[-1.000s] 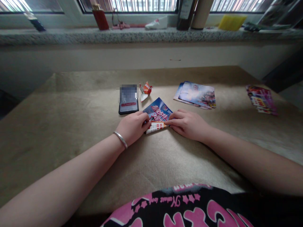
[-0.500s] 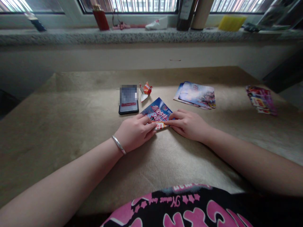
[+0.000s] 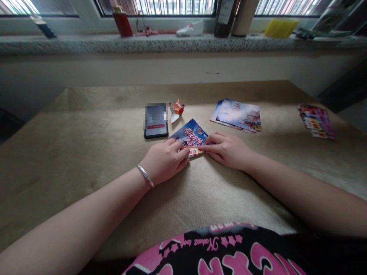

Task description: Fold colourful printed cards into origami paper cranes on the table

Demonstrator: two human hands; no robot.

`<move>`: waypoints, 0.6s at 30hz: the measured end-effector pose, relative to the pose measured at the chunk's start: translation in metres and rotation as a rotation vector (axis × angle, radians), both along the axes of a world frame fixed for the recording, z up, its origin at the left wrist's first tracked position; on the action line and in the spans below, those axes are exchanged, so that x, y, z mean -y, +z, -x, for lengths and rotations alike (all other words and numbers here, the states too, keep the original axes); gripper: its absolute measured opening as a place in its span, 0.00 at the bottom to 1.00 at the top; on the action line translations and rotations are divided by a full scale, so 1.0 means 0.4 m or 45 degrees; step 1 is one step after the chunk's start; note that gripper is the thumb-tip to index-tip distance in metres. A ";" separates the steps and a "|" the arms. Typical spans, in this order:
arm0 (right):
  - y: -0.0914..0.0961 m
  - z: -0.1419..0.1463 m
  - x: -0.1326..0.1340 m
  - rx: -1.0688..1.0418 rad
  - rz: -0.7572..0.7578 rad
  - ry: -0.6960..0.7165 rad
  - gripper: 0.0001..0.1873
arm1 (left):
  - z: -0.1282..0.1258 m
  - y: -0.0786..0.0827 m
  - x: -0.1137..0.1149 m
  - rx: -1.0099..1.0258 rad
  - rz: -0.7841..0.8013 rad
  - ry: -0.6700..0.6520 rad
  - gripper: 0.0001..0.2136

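Note:
A sheet of glossy printed paper (image 3: 192,133), blue with red and white lettering, lies on the table with one corner pointing away from me. Its near edge is folded over into a narrow orange and white strip. My left hand (image 3: 164,160) grips the left part of this fold, fingers bent and pressed together, a silver bangle on the wrist. On the right part, my right hand (image 3: 226,150) holds the paper with its index finger laid along the strip. Both hands hide the paper's side corners. Just beyond stands a small folded paper bird (image 3: 177,109), orange and white.
A phone (image 3: 156,121) lies left of the bird, its screen partly blurred out. Several blue-pink printed sheets (image 3: 239,114) are stacked to the right, and pink-red leaflets (image 3: 316,121) lie farther right. Bottles and a yellow sponge (image 3: 281,28) stand on the stone windowsill (image 3: 172,45).
Hardly anything differs. My left hand has shifted very slightly to the right on the fold; the paper and my right hand keep nearly the same place.

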State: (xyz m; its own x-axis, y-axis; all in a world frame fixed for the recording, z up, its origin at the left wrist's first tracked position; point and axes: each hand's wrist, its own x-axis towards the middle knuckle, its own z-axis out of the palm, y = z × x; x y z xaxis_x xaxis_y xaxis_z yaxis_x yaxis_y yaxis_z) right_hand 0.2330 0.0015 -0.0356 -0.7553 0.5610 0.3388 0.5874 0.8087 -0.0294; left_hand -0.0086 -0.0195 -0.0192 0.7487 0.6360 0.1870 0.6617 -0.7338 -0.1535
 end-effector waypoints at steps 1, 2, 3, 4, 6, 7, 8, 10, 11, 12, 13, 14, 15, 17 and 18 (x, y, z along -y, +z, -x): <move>0.000 0.001 0.000 0.001 0.001 0.004 0.15 | 0.000 0.000 0.000 0.002 -0.005 -0.001 0.14; 0.000 0.001 0.000 0.002 0.003 0.006 0.16 | -0.001 -0.001 -0.001 0.002 -0.009 -0.002 0.14; -0.001 0.002 0.000 0.003 0.003 0.004 0.16 | -0.001 -0.001 -0.002 0.001 -0.013 -0.002 0.14; 0.000 0.002 0.000 0.005 0.003 0.001 0.16 | -0.002 -0.002 -0.002 -0.003 -0.011 -0.002 0.14; 0.000 0.003 0.001 0.013 -0.003 -0.002 0.16 | -0.003 -0.002 -0.003 -0.011 -0.005 0.002 0.14; 0.001 0.003 0.002 0.019 -0.010 -0.005 0.16 | -0.003 -0.002 -0.003 -0.014 -0.002 0.006 0.14; 0.001 0.003 0.002 0.027 -0.017 -0.006 0.16 | -0.004 -0.002 -0.003 -0.015 -0.002 0.008 0.14; 0.001 0.003 0.003 0.042 -0.032 -0.007 0.16 | -0.004 -0.003 -0.002 -0.015 0.000 0.012 0.14; 0.001 0.002 0.003 0.043 -0.037 -0.007 0.16 | -0.005 -0.003 -0.001 -0.014 0.000 0.015 0.14; 0.001 0.002 0.003 0.041 -0.039 -0.007 0.16 | -0.005 -0.003 0.000 -0.011 -0.001 0.018 0.14; 0.000 0.001 0.002 0.037 -0.039 -0.003 0.16 | -0.005 -0.004 0.001 -0.006 -0.005 0.018 0.14; 0.000 0.001 0.002 0.032 -0.037 -0.002 0.16 | -0.005 -0.004 0.001 0.000 -0.011 0.018 0.14; 0.001 0.001 0.002 0.026 -0.033 -0.001 0.16 | -0.005 -0.005 0.001 0.009 -0.020 0.014 0.13; 0.002 0.001 0.001 0.010 -0.025 -0.003 0.16 | -0.005 -0.006 0.001 0.032 -0.041 -0.001 0.13; 0.002 0.001 0.001 0.002 -0.016 -0.004 0.16 | -0.005 -0.006 0.001 0.045 -0.050 -0.007 0.13</move>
State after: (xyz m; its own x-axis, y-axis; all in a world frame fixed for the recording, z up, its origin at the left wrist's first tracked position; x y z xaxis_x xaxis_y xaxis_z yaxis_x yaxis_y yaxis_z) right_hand 0.2327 0.0011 -0.0347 -0.7540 0.5590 0.3450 0.5899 0.8072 -0.0186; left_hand -0.0065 -0.0198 -0.0217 0.7447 0.6234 0.2383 0.6632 -0.7314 -0.1591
